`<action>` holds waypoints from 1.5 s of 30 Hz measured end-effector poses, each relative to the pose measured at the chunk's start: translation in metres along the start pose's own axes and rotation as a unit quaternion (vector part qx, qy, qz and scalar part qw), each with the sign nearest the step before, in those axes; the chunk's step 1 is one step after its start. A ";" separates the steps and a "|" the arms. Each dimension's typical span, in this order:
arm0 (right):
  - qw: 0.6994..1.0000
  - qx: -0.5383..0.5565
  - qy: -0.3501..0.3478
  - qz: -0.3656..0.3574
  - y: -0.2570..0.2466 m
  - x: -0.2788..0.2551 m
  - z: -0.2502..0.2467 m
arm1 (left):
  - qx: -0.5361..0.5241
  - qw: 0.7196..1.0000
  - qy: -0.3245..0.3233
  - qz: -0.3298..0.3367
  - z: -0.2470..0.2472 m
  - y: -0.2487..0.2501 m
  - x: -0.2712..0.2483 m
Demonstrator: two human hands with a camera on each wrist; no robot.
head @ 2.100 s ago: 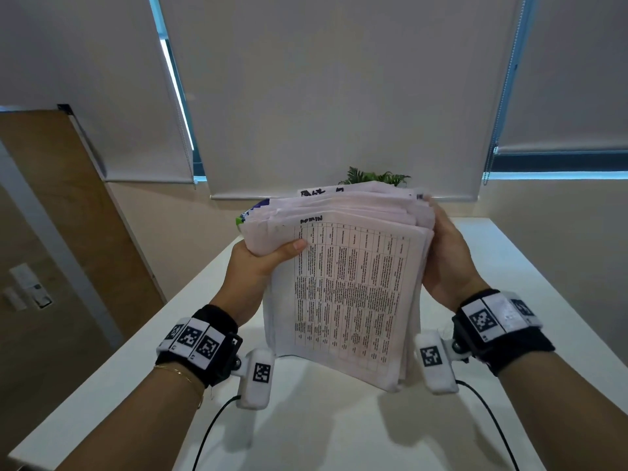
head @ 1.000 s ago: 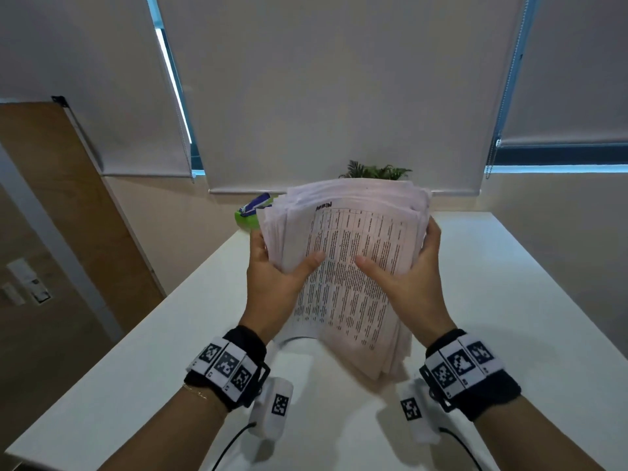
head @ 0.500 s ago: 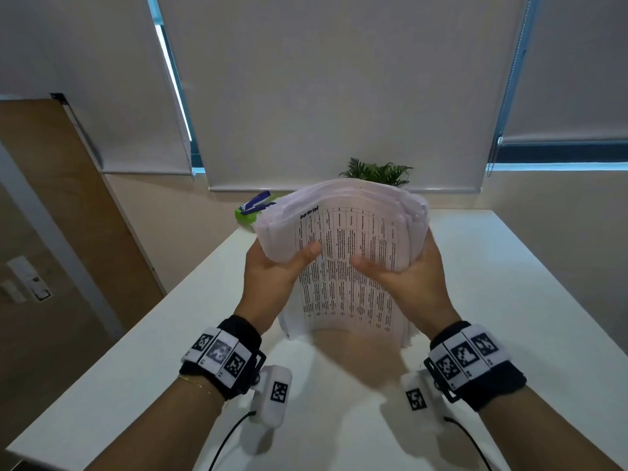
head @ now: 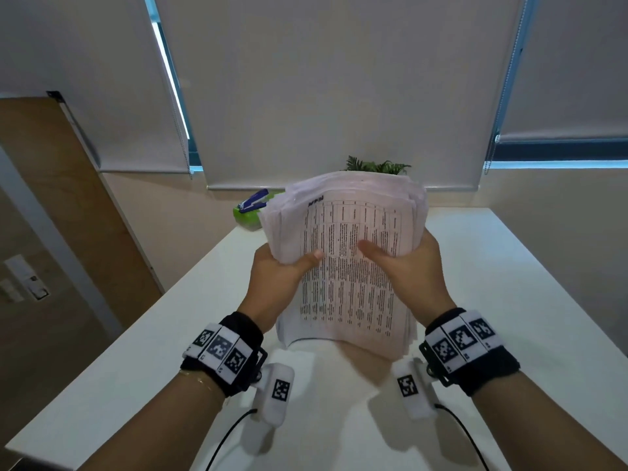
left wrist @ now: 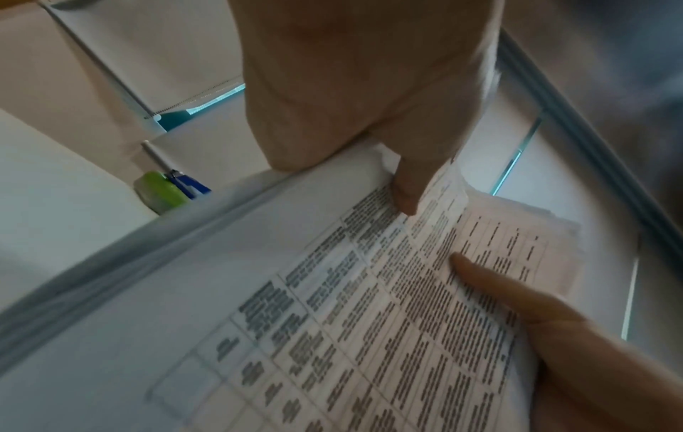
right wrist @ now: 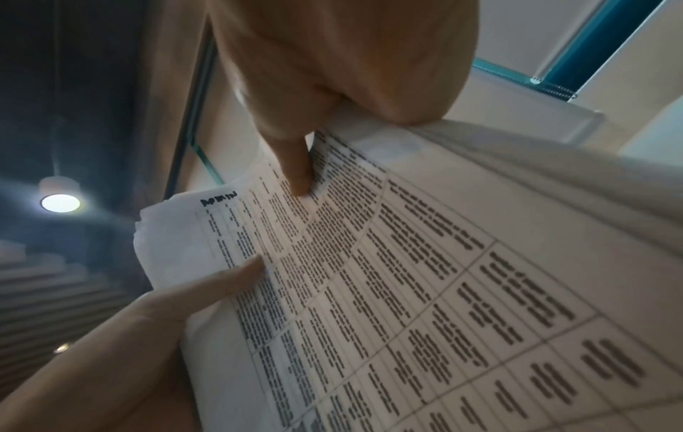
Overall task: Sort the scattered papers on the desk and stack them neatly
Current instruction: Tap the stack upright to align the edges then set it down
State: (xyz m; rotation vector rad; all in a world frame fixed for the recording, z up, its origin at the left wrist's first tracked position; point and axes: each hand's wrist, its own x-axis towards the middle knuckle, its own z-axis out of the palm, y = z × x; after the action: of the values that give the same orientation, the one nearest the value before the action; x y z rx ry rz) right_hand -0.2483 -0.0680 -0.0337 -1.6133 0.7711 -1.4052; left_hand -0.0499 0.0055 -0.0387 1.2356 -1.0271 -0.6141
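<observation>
While gripped upright, paper stack between both hands

1. This looks like an office or meeting room: a long, plain white desk runs up to the far wall.
2. Pale roller blinds are drawn down over the windows behind it, with thin strips of blue glass showing at their edges and bead chains hanging beside them.
3. A thick sheaf of printed papers, the top sheet a table of small text, is typical desk work.
4. At the far end of the desk a blue stapler lies on a green box, with a small green plant nearby.
5. A wood-panelled wall with switch plates stands on the left.
6. The right wrist view shows a round ceiling lamp.
</observation>
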 end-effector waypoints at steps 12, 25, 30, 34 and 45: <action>0.930 0.337 0.126 0.077 -0.002 0.011 -0.032 | -0.219 0.960 -0.043 -0.171 -0.008 -0.015 -0.003; 0.988 0.099 -0.076 0.092 -0.001 0.009 -0.101 | -0.150 0.984 -0.050 -0.079 -0.024 0.009 0.013; 0.999 -0.014 -0.039 0.027 0.009 -0.003 -0.060 | -0.059 0.998 -0.013 -0.016 -0.006 0.016 0.002; 0.998 0.022 0.023 0.051 0.025 -0.017 -0.047 | -0.023 1.000 0.002 0.010 -0.006 0.002 -0.007; 0.995 0.067 0.055 0.048 0.029 -0.024 -0.031 | -0.027 0.999 0.034 0.005 -0.002 -0.004 -0.009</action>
State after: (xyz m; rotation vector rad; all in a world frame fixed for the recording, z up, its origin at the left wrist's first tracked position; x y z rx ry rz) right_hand -0.2809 -0.0661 -0.0701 -1.3870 0.7899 -1.4537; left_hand -0.0517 0.0126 -0.0449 1.1960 -0.9545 -0.5843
